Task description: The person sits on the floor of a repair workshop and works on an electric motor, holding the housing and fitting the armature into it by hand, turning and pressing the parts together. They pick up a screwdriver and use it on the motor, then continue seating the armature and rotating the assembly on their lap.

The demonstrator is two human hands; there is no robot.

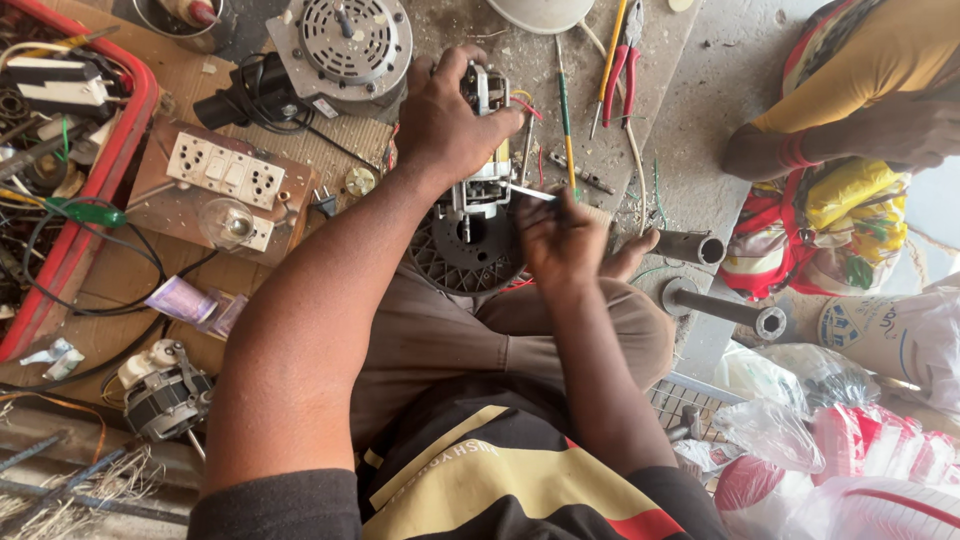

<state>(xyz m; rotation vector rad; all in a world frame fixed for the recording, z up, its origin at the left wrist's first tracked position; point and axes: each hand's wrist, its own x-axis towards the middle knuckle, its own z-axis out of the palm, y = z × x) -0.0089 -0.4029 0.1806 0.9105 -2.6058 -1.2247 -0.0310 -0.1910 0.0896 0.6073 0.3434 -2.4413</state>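
**Small electric motor held over the lap: hand positions and handling notes**

The left hand (448,122) is wrapped over the top of a small electric motor (482,170), fingers curled and clamped on its upper end. The motor stands upright over a dark perforated fan guard (470,262) that rests at the person's crossed legs, at the near edge of the grey work surface (690,90).

The right hand (560,240) has its fingers pinched together on a thin white tool (530,193), whose tip points at the motor's side near the red and yellow leads (527,103).

Handling, judged from appearance: the motor has a metal body, so it is probably dense for its size and rigid. The casing gives firm purchase; the thin leads and any exposed windings look fragile and should not bear load. Grip on the frame ends, as the left hand does.

A larger round motor (345,45) and a switchboard (225,180) lie beyond, with red-handled pliers (620,70) to the right.
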